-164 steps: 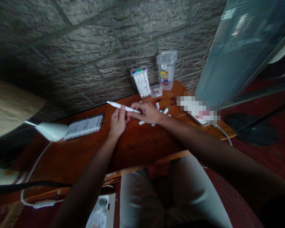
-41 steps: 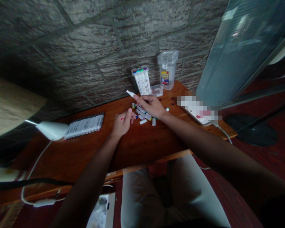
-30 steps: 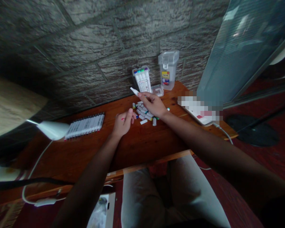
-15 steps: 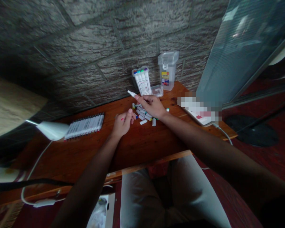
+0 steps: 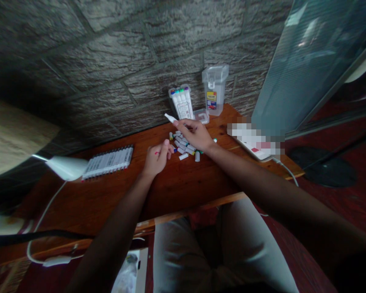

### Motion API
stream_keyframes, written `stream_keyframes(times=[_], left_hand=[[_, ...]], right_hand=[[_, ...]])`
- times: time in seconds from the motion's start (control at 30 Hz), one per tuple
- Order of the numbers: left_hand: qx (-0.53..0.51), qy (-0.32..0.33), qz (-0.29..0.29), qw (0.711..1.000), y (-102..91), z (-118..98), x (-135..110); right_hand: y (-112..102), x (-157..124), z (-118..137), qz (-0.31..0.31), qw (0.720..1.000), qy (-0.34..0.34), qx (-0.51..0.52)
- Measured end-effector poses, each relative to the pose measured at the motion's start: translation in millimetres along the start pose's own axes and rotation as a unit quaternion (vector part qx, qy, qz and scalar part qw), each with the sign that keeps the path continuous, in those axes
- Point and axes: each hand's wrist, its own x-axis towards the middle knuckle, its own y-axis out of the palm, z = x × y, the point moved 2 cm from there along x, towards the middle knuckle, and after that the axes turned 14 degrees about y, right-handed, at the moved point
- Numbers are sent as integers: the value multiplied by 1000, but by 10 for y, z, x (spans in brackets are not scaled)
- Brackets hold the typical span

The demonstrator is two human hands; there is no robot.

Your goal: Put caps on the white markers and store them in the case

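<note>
My right hand [image 5: 192, 135] is closed round a white marker [image 5: 171, 118], whose tip sticks out to the upper left, above a heap of loose marker caps [image 5: 184, 148] on the wooden desk [image 5: 177, 183]. Just left of the heap, my left hand [image 5: 156, 157] rests with its fingers pinched together; a spot of red shows at the fingertips, too small to name. A clear case of markers with coloured ends [image 5: 180, 104] stands just beyond the right hand. An opened clear box [image 5: 214, 88] stands next to it, its small lid [image 5: 200, 116] lying in front.
A flat row of white markers [image 5: 108, 162] lies at the left of the desk. A white lamp head [image 5: 65, 167] and cable lie at the left edge. A blurred flat object [image 5: 256, 140] with a cable sits at the right. Behind is a stone wall; my lap is below.
Since 5.5 s ago both hands stopped holding the marker together; the right hand carried it toward the standing case. In the last second the right hand wavers slightly; the left stays put.
</note>
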Motion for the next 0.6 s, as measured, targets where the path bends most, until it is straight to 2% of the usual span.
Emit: stream_keyframes(times=[0.27, 0.6], left_hand=[[3, 4, 0, 1000, 2, 21, -6], [-1, 3, 1, 1000, 1, 3, -1]], right_hand=[[22, -83, 108, 57, 998, -37, 11], [-4, -37, 14, 24, 999, -19, -21]])
